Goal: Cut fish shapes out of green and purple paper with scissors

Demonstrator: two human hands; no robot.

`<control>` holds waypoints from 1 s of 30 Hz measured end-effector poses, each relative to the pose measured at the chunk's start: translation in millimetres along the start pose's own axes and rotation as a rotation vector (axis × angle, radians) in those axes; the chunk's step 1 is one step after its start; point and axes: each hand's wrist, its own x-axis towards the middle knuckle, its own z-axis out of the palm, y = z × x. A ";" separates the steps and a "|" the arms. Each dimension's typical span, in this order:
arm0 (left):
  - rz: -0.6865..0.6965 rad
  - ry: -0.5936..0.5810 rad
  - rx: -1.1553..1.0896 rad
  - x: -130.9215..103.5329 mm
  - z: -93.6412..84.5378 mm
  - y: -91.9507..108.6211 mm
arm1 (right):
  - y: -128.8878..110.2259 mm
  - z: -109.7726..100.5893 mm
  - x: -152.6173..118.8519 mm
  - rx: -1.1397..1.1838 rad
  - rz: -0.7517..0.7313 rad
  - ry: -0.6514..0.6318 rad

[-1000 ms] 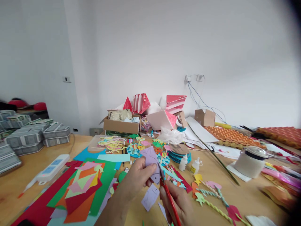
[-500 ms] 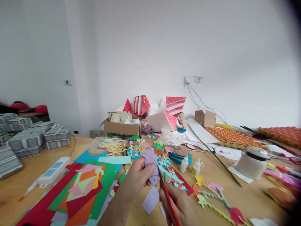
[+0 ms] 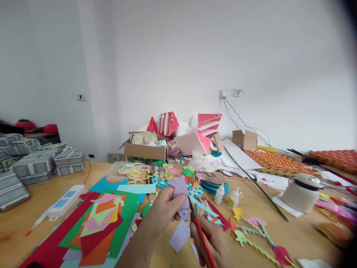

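Observation:
Between the thumb and fingers of my left hand (image 3: pixel 166 208) is a purple paper fish (image 3: pixel 182 213) with a dark eye and drawn lines, its tail end upward. My right hand (image 3: pixel 213 240) is closed around red-handled scissors (image 3: pixel 205 242), whose dark blades lie along the right edge of the fish. Below the hands, on the table, rests a second purple paper piece (image 3: pixel 180 236) with a drawn outline. A thin purple scrap (image 3: pixel 194 250) lies beside it, partly hidden by my right hand.
Coloured paper sheets (image 3: pixel 103 223) are piled at left beside a white power strip (image 3: pixel 65 203). Small glue bottles (image 3: pixel 219 194), paper fish cut-outs (image 3: pixel 164 174) and braided cords (image 3: pixel 258 250) lie around. A lidded white pot (image 3: pixel 302 195) stands right; a cardboard box (image 3: pixel 145 150) is behind.
The whole view has shifted slightly, so things appear a little further right. Both hands keep their hold on the paper fish and the scissors, with little other visible change.

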 end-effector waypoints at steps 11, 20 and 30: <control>0.033 0.023 0.019 0.8 -1.0 -0.2 | 2.6 1.4 1.7 -0.050 -0.002 0.022; 0.026 -0.040 0.036 -1.0 -2.3 -0.4 | -1.4 0.9 -1.5 -0.009 0.010 -0.005; 0.029 -0.062 0.038 -1.2 -1.9 1.2 | 12.7 -0.6 1.0 -0.054 0.000 -0.017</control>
